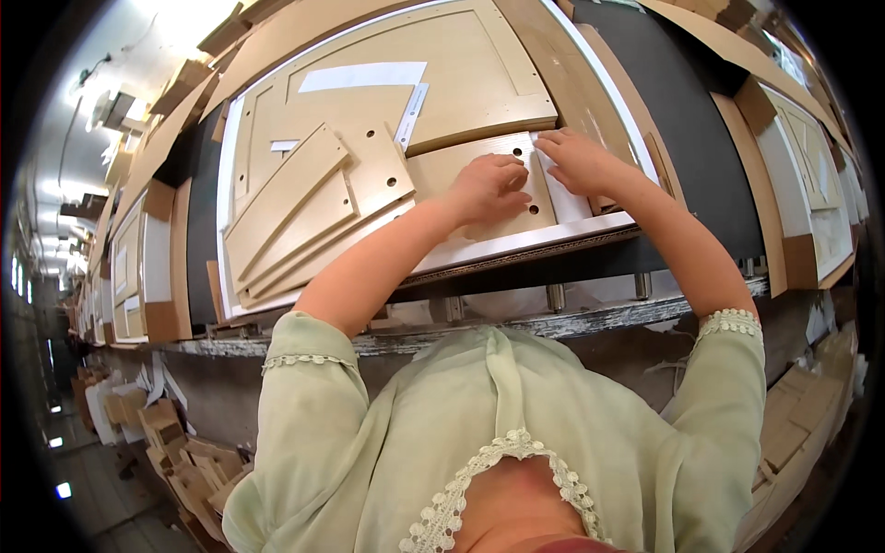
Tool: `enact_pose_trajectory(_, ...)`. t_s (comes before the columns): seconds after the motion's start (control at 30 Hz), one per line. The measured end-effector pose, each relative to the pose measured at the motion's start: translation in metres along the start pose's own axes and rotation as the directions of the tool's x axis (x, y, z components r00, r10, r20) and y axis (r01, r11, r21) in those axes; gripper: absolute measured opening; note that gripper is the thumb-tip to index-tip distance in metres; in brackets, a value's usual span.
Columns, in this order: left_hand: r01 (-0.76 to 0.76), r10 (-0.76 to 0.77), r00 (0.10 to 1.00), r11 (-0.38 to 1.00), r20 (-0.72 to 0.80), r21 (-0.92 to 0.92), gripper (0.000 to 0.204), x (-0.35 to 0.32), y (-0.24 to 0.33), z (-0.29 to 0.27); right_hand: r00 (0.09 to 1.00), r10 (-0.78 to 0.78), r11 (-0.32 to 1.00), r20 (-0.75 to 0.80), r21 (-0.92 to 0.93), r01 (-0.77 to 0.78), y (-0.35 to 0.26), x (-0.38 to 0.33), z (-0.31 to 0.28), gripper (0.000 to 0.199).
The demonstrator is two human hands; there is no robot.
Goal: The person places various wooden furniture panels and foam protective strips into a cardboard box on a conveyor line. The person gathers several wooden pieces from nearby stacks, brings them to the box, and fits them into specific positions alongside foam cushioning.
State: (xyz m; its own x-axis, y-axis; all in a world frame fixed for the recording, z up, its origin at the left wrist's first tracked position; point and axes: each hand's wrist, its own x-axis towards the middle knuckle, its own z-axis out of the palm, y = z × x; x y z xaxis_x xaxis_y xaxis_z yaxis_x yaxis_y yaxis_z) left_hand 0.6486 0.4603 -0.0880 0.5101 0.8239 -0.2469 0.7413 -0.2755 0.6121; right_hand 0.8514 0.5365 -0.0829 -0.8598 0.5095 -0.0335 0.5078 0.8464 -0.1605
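A wooden panel with dark round holes [452, 180] lies in the near right part of an open carton [516, 247] lined with white foam. My left hand [489, 189] rests over this panel, palm down, its fingers loosely bent and apart. Just right of it, my right hand [583, 164] reaches over the panel's right edge and a white foam strip [564, 198]. Its fingers are slightly bent and spread, with nothing visible gripped in them. Left of my left hand, several loose panels and slats [295, 198] are stacked at a slant.
A large framed panel [461, 55] fills the carton's far part, with a white paper sheet [364, 76] on it. The carton sits on a dark conveyor belt [687, 101] with a worn front rail [516, 324]. Other cartons [807, 184] stand left and right. Cardboard pieces [198, 461] are piled lower left.
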Motion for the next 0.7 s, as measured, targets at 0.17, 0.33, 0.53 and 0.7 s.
enact_pose_trajectory(0.17,0.431,-0.369,0.902,0.79,-0.223,0.435,0.094,-0.025,0.019,0.02,0.977,0.115,0.988,0.178,0.081,-0.131,-0.036,0.018,0.02,0.038)
enact_pose_trajectory(0.33,0.488,-0.458,0.871,0.754,-0.181,0.44,0.098,-0.024,0.021,0.013,0.986,0.041,0.998,0.163,-0.045,-0.034,-0.033,0.014,0.02,0.044)
enact_pose_trajectory(0.53,0.491,-0.444,0.871,0.784,-0.21,0.38,0.096,-0.028,0.005,0.01,0.964,0.036,0.969,0.263,-0.246,0.031,-0.016,-0.002,0.007,0.057)
enact_pose_trajectory(0.7,0.3,-0.287,0.926,0.954,-0.245,0.018,0.061,-0.068,0.018,0.006,0.938,0.125,0.976,0.322,-0.208,-0.059,-0.033,0.005,0.012,0.058)
